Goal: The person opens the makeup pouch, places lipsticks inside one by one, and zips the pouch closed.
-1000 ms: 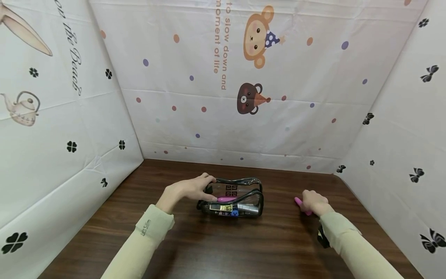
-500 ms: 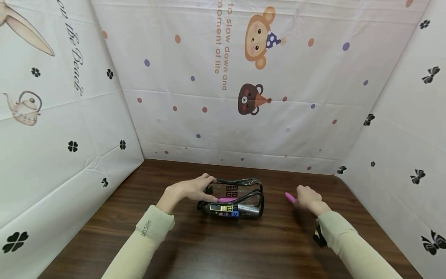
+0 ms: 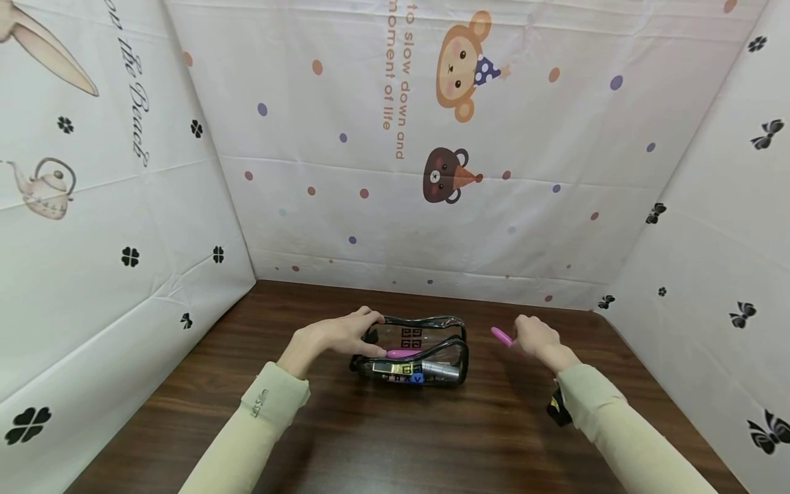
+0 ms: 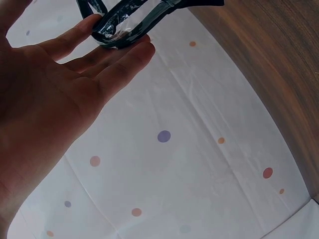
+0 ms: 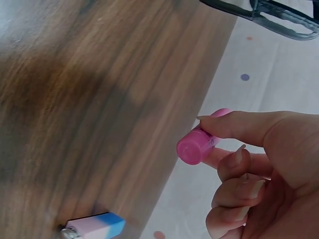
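A clear pouch (image 3: 441,334) with black piping stands on the brown table, its top apart in two loops. A pink stick (image 3: 402,354), a silver cylinder (image 3: 441,371) and small boxes show inside it. My left hand (image 3: 336,335) holds the pouch's left end by its black edge (image 4: 119,37), thumb on one side and fingers on the other. To the right of the pouch, my right hand (image 3: 538,337) pinches a slim pink tube (image 3: 501,336) between thumb and forefinger above the table. The tube's round end (image 5: 190,152) faces the right wrist camera; the other fingers are curled.
A small pink-and-blue block (image 5: 97,226) with a metal end appears low in the right wrist view. White printed sheets (image 3: 395,226) wall the brown table (image 3: 395,439) at the back and both sides.
My right hand has moved left and slightly up, carrying the pink tube nearer to the pouch. The left hand and the pouch have stayed in place.
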Motion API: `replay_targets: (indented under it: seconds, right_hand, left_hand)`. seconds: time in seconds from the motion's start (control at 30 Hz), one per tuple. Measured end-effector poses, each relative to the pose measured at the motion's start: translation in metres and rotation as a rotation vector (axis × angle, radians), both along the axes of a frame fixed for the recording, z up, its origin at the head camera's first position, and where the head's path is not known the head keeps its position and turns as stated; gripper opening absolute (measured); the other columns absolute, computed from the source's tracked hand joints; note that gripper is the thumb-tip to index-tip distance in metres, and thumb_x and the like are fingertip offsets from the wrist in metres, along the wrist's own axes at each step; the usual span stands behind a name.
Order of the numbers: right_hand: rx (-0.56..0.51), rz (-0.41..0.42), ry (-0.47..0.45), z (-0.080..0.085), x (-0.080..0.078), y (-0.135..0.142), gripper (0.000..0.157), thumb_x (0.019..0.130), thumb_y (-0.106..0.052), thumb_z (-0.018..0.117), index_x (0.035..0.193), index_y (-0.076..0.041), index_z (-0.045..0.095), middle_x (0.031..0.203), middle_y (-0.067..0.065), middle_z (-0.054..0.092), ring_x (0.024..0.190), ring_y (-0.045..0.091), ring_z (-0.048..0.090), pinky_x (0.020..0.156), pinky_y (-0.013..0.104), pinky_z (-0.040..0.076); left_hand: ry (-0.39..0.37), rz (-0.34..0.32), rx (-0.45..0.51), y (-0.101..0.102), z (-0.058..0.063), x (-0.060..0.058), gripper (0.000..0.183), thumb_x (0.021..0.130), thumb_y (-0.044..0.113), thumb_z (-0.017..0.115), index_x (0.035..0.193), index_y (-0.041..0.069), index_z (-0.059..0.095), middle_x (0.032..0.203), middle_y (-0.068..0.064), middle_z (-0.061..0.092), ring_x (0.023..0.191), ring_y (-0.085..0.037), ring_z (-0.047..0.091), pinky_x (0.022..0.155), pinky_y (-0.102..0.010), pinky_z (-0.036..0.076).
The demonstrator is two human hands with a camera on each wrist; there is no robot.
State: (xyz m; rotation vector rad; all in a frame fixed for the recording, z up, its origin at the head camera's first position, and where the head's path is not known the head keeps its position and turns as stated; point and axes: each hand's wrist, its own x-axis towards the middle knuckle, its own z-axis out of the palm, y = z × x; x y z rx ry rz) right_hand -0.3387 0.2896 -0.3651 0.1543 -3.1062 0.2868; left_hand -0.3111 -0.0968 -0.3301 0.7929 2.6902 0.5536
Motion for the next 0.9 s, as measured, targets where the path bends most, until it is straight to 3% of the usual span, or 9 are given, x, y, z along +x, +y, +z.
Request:
replay_targets:
  seconds: [0.2, 0.9]
  right_hand:
    - [0.012, 0.021, 0.043, 0.01, 0.001, -0.007, 0.008, 0.076, -0.013, 0.069, 0.07, -0.008, 0.067, 0.064, 0.003, 0.058, 0.058, 0.017, 0.049, 0.047, 0.033, 0.037]
    - [0.002, 0.127, 0.097, 0.042, 0.007, -0.039, 0.013, 0.08, -0.02, 0.073, 0.074, -0.008, 0.07, 0.069, 0.003, 0.065, 0.059, 0.017, 0.054, 0.051, 0.033, 0.041]
  left_hand:
    - [0.005, -0.002, -0.003, 0.001, 0.0, 0.0, 0.066, 0.091, 0.043, 0.064, 0.144, 0.011, 0.04, 0.142, -0.011, 0.038, 0.123, -0.024, 0.05, 0.101, -0.047, 0.043]
    - [0.001, 0.001, 0.011, 0.001, -0.002, 0.0, 0.067, 0.091, 0.043, 0.064, 0.145, 0.012, 0.039, 0.145, -0.012, 0.036, 0.126, -0.025, 0.048, 0.103, -0.047, 0.042]
